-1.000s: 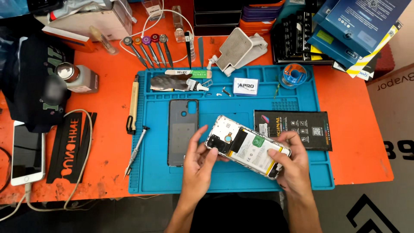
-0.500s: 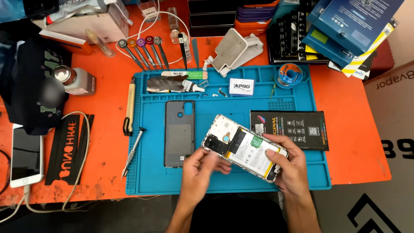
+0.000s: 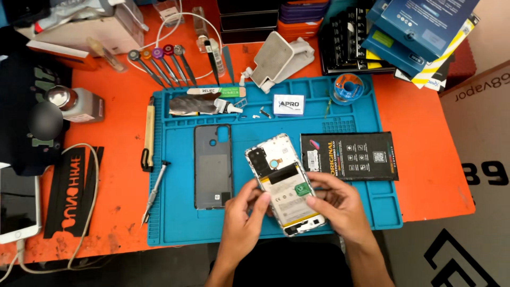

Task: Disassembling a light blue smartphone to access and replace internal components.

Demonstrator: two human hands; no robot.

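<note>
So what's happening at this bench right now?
A person holds an opened phone over a blue work mat, its back off and its battery showing. The left hand grips its left edge; the right hand steadies the right side. The removed back cover lies on the mat to the left, a black battery box to the right.

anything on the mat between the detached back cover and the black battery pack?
Yes, in the head view: the opened phone lies between the back cover and the black battery pack, held by left hand and right hand.
</note>
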